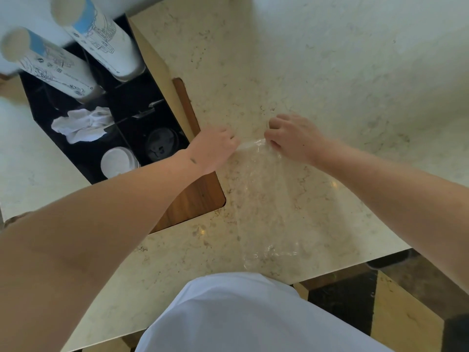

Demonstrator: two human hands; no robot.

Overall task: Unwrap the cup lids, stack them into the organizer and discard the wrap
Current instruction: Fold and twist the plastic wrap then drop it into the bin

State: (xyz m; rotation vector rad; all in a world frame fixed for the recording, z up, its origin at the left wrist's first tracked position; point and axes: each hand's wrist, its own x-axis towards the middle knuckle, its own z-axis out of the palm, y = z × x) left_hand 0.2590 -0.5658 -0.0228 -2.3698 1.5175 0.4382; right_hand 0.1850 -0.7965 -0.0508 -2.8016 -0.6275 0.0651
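Observation:
An empty clear plastic wrap point(269, 199) lies flat on the marble counter point(330, 72), stretching from my hands toward the near edge. My left hand point(215, 148) and my right hand point(291, 139) each pinch its far end, close together. To the left sits the black organizer point(157, 97). Its near compartments hold a stack of black lids point(162, 146) and a stack of white lids point(118, 161). No lids are inside the wrap.
Two tall stacks of printed paper cups point(96, 39) stand in the organizer's far compartments. Crumpled white paper point(81, 123) fills a middle one. A wooden-lined cutout point(193, 199) opens in the counter beside the organizer. The counter's edge and dark floor point(355, 301) lie near right.

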